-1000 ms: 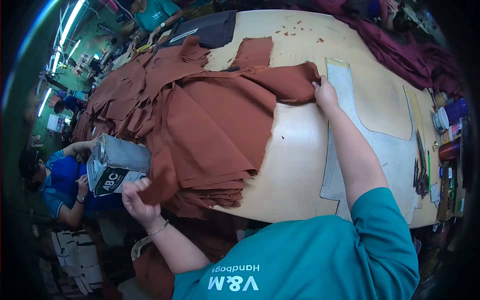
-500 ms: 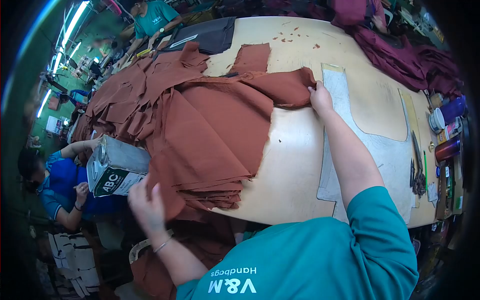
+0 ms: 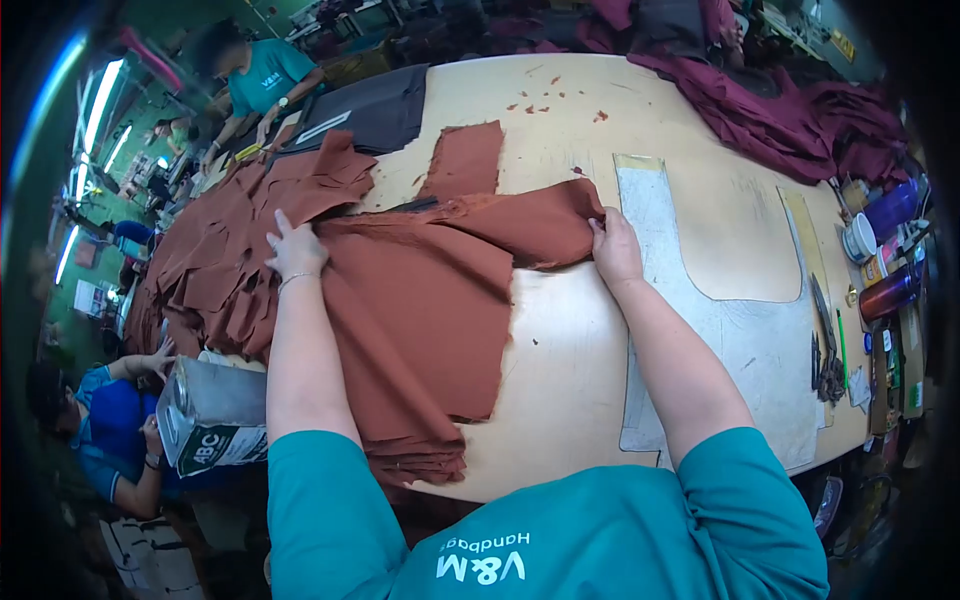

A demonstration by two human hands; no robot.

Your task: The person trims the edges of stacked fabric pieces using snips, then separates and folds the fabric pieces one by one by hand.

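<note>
Rust-brown fabric [image 3: 430, 290] lies in layers over the table, with a folded flap stretching to the right. My right hand [image 3: 618, 250] pinches the end of that flap between thumb and fingers. On the left, my left hand [image 3: 297, 247] is over the fabric with its fingers spread, between the larger layers and a heap of cut rust-brown pieces [image 3: 215, 235]. Whether its palm presses on the cloth I cannot tell. A small dark object [image 3: 420, 204] rests on the fabric's far edge. Behind it lies a rust-brown strip [image 3: 465, 160].
A pale pattern template [image 3: 720, 330] lies at right, beside scissors [image 3: 830, 350] and a green pencil [image 3: 842, 345]. A metal can [image 3: 215, 410] stands at the left edge near a seated person [image 3: 105, 430]. Maroon cloth [image 3: 750, 115] and dark cloth [image 3: 370, 110] lie farther back.
My left hand has moved from the near left edge, beside the can, up and forward onto the fabric. My right hand still holds the flap's end. The view has shifted slightly.
</note>
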